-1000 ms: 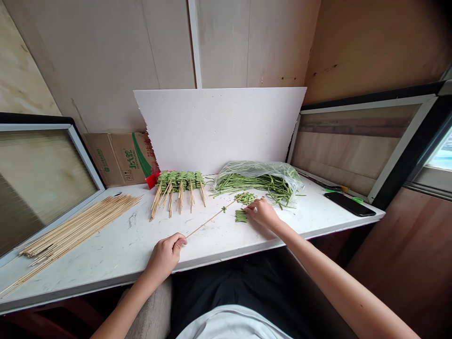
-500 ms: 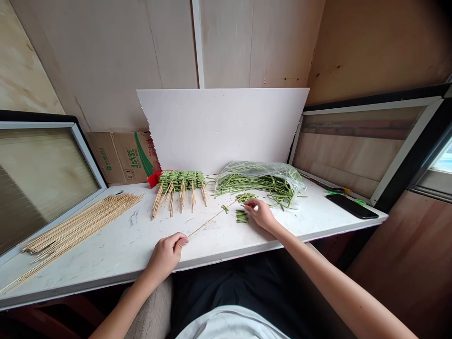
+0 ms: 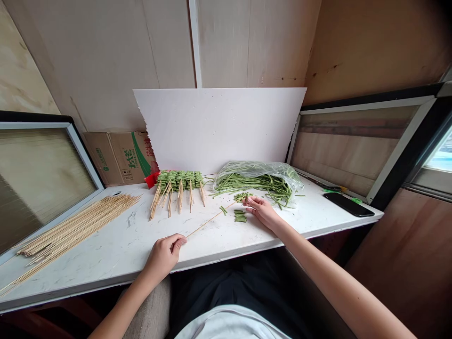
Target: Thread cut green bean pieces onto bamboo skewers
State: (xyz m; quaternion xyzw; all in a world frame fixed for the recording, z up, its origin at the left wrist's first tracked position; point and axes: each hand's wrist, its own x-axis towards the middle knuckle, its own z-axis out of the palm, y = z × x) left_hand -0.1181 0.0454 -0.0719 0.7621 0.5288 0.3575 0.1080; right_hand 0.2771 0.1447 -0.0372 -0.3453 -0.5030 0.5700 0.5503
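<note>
My left hand (image 3: 165, 254) is closed at the table's front edge, its thumb and finger pinching the near end of a bamboo skewer (image 3: 205, 223). The skewer slants up to the right, towards the other hand. A short piece of green bean (image 3: 223, 210) crosses it near the far end; whether it is threaded on I cannot tell. Beside a small heap of cut bean pieces (image 3: 243, 197), my right hand (image 3: 260, 210) has its fingertips drawn together, and what they hold is too small to make out. Just below lies a neat row of cut bean pieces (image 3: 240, 216).
Finished bean skewers (image 3: 179, 181) lie stacked at the back. Loose bamboo skewers (image 3: 81, 221) cover the table's left side. Long beans in a clear plastic bag (image 3: 257, 179) lie behind my right hand. A phone (image 3: 349, 205) rests at the right; a cardboard box (image 3: 118, 157) stands back left.
Both hands stay nearly in place. The right hand's fingers have shifted slightly beside the heap, and the whole view has drifted a little.
</note>
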